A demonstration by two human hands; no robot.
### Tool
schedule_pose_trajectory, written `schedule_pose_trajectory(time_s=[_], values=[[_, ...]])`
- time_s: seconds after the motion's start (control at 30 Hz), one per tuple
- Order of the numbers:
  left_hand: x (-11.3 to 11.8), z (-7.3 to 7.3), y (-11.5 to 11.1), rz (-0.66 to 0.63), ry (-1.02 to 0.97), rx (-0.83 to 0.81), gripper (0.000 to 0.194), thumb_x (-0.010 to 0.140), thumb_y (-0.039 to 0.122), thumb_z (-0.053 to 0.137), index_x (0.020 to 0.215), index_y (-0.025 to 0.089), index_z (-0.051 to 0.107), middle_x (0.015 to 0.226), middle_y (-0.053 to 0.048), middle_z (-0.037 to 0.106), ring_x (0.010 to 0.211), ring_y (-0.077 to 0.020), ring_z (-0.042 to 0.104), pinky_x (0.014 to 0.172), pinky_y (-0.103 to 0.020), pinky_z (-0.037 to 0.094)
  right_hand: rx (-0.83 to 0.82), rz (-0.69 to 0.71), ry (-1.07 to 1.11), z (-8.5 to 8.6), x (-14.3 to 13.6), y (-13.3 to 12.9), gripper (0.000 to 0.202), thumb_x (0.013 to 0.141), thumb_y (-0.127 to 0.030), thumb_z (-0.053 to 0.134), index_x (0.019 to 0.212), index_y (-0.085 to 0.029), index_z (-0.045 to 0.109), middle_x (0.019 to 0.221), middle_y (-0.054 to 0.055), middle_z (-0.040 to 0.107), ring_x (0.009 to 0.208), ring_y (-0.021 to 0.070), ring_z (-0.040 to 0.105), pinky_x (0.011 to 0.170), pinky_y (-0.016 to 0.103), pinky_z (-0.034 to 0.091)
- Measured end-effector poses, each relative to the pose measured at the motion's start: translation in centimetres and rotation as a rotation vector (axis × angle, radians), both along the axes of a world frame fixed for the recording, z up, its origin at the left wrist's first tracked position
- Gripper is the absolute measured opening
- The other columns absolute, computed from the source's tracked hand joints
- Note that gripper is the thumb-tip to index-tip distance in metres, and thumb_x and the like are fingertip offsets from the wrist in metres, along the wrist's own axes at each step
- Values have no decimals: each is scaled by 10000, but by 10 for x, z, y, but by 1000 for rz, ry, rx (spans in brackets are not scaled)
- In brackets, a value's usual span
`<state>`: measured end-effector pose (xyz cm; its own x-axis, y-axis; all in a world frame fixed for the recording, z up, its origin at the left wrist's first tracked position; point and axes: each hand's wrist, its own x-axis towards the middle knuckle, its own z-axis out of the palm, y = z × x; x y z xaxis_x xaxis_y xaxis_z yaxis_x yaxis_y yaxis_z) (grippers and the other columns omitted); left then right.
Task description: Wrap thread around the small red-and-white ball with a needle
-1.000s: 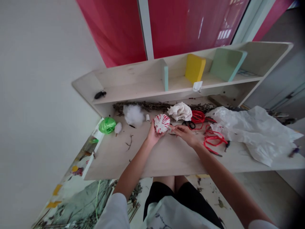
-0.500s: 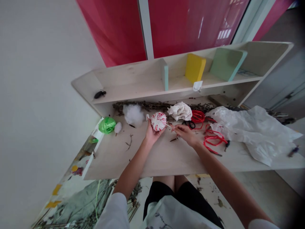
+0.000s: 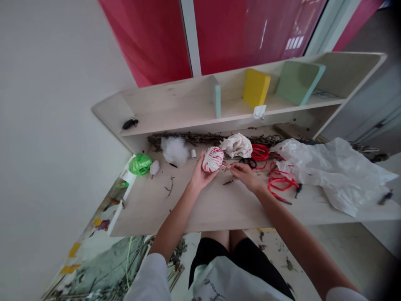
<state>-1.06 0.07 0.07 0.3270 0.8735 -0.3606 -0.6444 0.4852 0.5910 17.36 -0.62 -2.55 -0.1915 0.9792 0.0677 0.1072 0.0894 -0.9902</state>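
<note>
A round ball wrapped in white and red strands rests in my left hand, whose fingers curl round its left side and underside. Just right of the ball, my right hand pinches a thin pale strand that runs to the ball's edge. Behind my hands lies crumpled whitish paper. A small white spool stands left of the ball, next to a fluffy white clump. Below my right fingers is a short brown twig on the desk.
Red cord, black-handled scissors and a clear plastic bag lie to the right. Green twine sits at the left edge. Dry twigs line the back under a shelf with coloured dividers.
The ball has shifted slightly right, closer to my right hand, and is turned a little. The white spool now shows apart from my left hand. The view has moved slightly.
</note>
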Motion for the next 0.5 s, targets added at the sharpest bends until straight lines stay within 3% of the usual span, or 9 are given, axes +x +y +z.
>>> schedule_pose_trajectory(time_s=[0.17, 0.3, 0.4, 0.5], values=[[-5, 3, 0, -33, -28, -56, 609, 854, 626, 411, 1275, 207, 546, 843, -62, 715, 689, -168, 662, 574, -248, 544, -35, -1, 23, 4, 0, -2, 478, 654, -641, 647, 600, -178, 543, 556, -29, 450, 516, 90, 371, 501, 246, 275], [-7, -1, -3, -96, -11, 1, 570, 855, 608, 398, 1206, 199, 583, 808, -67, 712, 629, -180, 656, 555, -293, 545, -67, -12, 71, 2, 1, -1, 469, 649, -623, 664, 580, -183, 519, 527, -39, 424, 490, 83, 345, 480, 245, 243], [-3, -8, -5, -78, 35, 95, 422, 835, 511, 493, 1135, 241, 615, 895, -39, 723, 707, -197, 675, 646, -356, 562, -86, -20, 108, -3, 2, 2, 456, 643, -603, 671, 563, -181, 516, 508, -41, 416, 478, 79, 332, 472, 244, 231], [4, -16, -6, -103, 159, 153, 333, 703, 390, 673, 982, 208, 671, 930, -39, 727, 842, -216, 677, 801, -365, 534, -112, -34, 153, -8, 4, 4, 441, 626, -578, 683, 555, -178, 512, 512, -39, 433, 478, 75, 333, 474, 239, 236]])
